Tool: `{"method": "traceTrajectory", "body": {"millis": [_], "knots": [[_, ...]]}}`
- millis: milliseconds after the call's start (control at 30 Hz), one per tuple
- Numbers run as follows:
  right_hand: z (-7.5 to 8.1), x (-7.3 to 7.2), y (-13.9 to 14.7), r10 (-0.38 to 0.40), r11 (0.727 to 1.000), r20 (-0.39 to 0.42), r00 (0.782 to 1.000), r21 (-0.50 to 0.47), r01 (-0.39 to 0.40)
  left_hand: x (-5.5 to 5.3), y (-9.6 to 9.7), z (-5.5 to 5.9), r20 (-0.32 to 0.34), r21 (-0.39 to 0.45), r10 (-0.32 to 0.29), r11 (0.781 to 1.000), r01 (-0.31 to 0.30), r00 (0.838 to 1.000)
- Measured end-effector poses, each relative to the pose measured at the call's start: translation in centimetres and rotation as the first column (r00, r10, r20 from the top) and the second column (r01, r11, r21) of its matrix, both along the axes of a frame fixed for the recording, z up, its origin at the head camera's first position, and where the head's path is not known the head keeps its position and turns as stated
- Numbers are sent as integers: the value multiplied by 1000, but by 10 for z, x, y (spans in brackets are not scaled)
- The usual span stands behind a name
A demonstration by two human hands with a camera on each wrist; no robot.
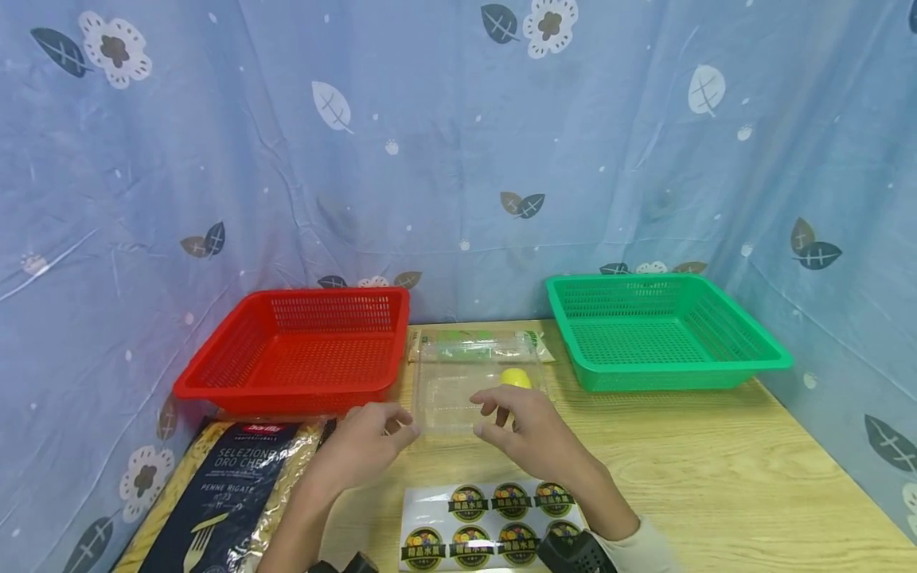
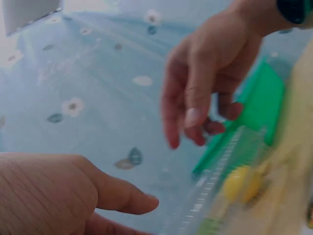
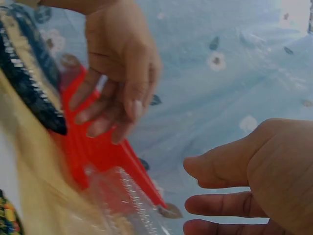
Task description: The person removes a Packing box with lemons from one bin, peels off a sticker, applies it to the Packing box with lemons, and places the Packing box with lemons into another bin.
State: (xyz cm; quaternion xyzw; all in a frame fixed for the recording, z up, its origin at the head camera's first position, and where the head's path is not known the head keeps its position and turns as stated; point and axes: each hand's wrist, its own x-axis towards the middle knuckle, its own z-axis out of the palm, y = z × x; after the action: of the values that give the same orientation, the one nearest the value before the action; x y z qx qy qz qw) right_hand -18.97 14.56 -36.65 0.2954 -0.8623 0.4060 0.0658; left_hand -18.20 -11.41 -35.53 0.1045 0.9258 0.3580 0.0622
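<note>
A clear plastic box [image 1: 451, 390] sits mid-table, with a rounded yellow thing [image 1: 516, 378] showing at its right side; the exact kind is unclear. My left hand [image 1: 368, 442] hovers near the box's left front corner, fingers loosely bent and holding nothing. On the opposite side, my right hand [image 1: 526, 426] is above the box's front right part, its thumb and fingers apart with nothing between them. The left wrist view also has the yellow thing [image 2: 242, 183] by the box's ridged edge. In the right wrist view, the clear box [image 3: 120, 196] lies below the left hand.
At the back left stands a red basket [image 1: 322, 358], and a green basket [image 1: 666, 334] is at the back right. A penne pasta bag [image 1: 222, 493] lies front left. Round stickers cover a white sheet [image 1: 430, 509] in front. Behind the box is a green-and-white packet [image 1: 544, 350].
</note>
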Motion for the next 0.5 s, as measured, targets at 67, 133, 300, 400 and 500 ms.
{"method": "traceTrajectory", "body": {"millis": [67,133,300,400,500], "knots": [[-3,2,-4,33,999,25,999,35,-34,4,3,-6,1,-3,-55,998,55,998],[-8,5,-8,66,995,46,997,73,-69,8,5,-14,10,-4,-115,993,115,993],[-22,9,-19,109,970,97,989,206,-128,13,9,-43,37,-6,-210,978,210,977],[-32,12,-23,118,944,140,983,290,-155,14,11,-56,70,-4,-219,976,220,973],[-43,13,-25,116,923,178,977,345,-172,16,12,-65,100,4,-215,976,216,971]]}}
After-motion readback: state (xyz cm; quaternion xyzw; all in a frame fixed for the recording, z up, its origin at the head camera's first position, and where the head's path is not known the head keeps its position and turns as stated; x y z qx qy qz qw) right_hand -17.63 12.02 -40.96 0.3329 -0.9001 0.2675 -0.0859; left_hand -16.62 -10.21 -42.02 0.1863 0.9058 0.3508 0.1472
